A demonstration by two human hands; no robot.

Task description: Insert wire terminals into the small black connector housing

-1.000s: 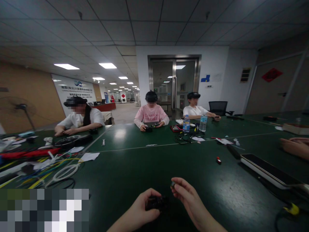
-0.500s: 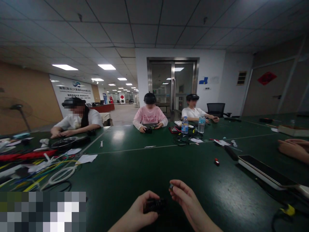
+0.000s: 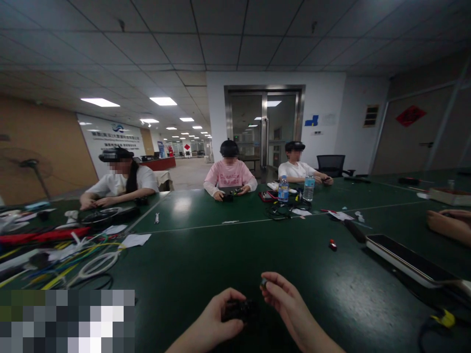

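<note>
Low over the near part of the green table (image 3: 176,264), my left hand (image 3: 219,316) is closed around a small black device (image 3: 245,310); its exact kind is too dark to make out. To the right of it and slightly higher, my right hand (image 3: 287,299) pinches a tiny dark piece (image 3: 264,283) between thumb and fingertips. That piece is too small to name. A short gap lies between the black device and the right fingers.
Tangled cables (image 3: 99,264) cover the left side. Toward the right lie a small red object (image 3: 332,244) and a flat white device with a dark top (image 3: 408,257). Beyond stand two water bottles (image 3: 309,189). Co-workers sit across, and another person's hands (image 3: 451,225) rest at the right edge.
The black device has turned slightly in my left hand. My right hand keeps its pinch, almost in the same place. The whole view has shifted a little.
</note>
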